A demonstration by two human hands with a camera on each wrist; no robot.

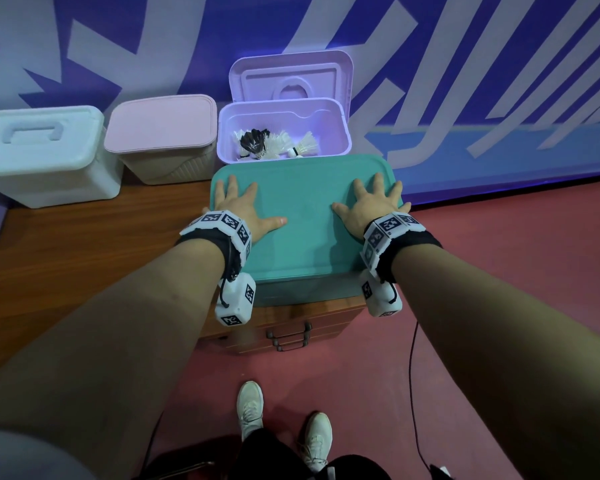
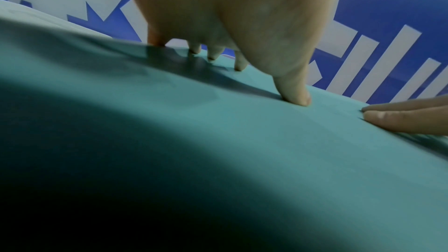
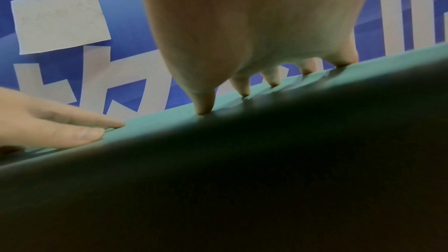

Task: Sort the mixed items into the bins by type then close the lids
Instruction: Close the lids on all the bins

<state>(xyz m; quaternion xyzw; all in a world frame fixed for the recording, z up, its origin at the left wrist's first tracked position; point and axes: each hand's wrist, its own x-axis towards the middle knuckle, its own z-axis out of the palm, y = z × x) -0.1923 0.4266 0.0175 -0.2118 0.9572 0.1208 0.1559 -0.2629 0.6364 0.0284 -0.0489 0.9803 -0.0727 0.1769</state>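
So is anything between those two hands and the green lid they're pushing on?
Nothing visible. The left hand and right hand both lie flat, fingers spread, directly on the teal lid. Both wrist views show fingertips touching its surface with nothing under them.

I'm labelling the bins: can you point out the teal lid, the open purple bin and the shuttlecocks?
teal lid (image 1: 302, 223): head view, bare centre between the hands.
open purple bin (image 1: 343, 142): head view, right wall.
shuttlecocks (image 1: 274, 143): head view, pale feathers of the pile.

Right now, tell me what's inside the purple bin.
The open purple bin holds shuttlecocks, mostly white, one dark-feathered. The teal lid hides its near floor.
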